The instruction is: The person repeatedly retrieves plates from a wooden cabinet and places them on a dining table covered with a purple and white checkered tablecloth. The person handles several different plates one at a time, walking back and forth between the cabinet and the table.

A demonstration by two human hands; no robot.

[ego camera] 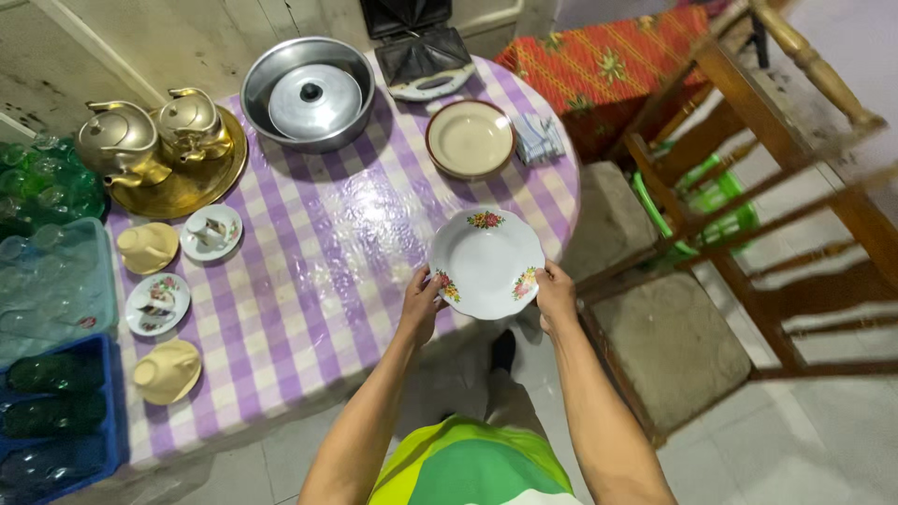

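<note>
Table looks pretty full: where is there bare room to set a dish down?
The checked cloth is bare mid-table, between the saucers, steel basin, brown plate and the floral plate both hands hold. The left edge is crowded.

A round table [318, 243] is covered with a purple checked cloth. At its far edge, a metal basin [267, 79] is set with a lid [314, 101] inside it, and a black sandwich press [426, 58] is placed beside it. A brown-rimmed plate [470, 138] is laid near a folded cloth [538, 137]. Two brass teapots [154, 134] are kept on a gold tray [192, 187]. Cups and saucers [178, 266] are lined along the left edge. A wooden chair [748, 206] is seen on the right.
</note>
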